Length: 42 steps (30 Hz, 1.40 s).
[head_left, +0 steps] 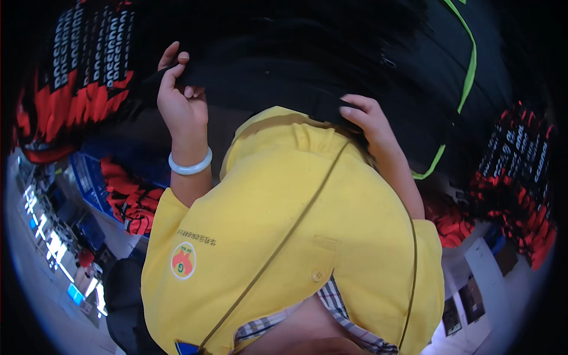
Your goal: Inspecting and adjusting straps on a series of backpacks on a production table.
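My left hand (184, 97), with a pale bangle (190, 164) on its wrist, is raised at the upper left. Its fingertips pinch the edge of a black piece of cloth (260, 97). On the right, my right hand (370, 121) closes its thumb and fingers on black cloth near my waist. The cloth spans the space between both hands. Its outline merges with the dark surface beyond, so I cannot tell its full shape.
Stacked red-and-black textile pieces with white lettering stand at the far left (89, 77) and right (515, 165). More red pieces (127, 198) lie beside a blue crate (89, 177). A bright green strip (471, 65) curves over the dark surface at the right.
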Available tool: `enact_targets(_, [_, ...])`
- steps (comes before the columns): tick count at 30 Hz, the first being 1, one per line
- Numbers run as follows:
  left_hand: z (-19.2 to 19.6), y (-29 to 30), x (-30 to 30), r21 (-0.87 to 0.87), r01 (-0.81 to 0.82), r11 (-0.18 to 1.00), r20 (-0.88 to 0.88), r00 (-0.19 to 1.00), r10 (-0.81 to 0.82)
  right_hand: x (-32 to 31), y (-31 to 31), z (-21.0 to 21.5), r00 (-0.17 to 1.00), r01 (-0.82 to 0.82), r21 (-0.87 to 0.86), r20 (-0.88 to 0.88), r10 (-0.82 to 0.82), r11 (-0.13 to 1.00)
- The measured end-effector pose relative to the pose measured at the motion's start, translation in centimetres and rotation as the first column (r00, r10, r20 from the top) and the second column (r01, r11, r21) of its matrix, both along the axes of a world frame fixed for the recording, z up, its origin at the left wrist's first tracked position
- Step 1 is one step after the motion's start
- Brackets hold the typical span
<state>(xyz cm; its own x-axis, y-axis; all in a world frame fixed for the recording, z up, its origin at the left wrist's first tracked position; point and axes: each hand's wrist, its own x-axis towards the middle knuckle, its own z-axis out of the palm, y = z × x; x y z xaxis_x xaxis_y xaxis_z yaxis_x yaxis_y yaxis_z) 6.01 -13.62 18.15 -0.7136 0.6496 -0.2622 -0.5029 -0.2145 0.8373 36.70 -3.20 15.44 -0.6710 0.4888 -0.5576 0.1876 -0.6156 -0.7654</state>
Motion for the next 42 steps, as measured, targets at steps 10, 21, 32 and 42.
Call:
enact_targets(10, [-1.7, -3.7, -6.8, -0.115, -0.053, 0.992, 0.297, 0.951, 0.085, 17.1, 2.8, -6.6, 0.960, 0.112, -0.084, 0.267, -0.085, 0.990])
enact_targets(21, [-1.2, -4.4, -6.5, 0.203, 0.034, 0.979, 0.336, 0.936, -0.102, 31.1, 3.6, -5.9, 0.918, 0.235, 0.021, 0.323, -0.229, 0.972])
enact_targets(32, [0.2, -4.0, -3.0, 0.181, 0.192, 0.965, 0.193, 0.955, -0.226, 35.7, 0.8, -8.9, 0.637, 0.427, 0.344, 0.541, -0.548, 0.836])
enact_targets(42, [-0.2, -3.9, -3.2, 0.356, 0.285, 0.890, 0.202, 0.906, -0.371, 35.9, 1.0, -7.1, 0.742, 0.492, 0.009, 0.519, -0.424, 0.871])
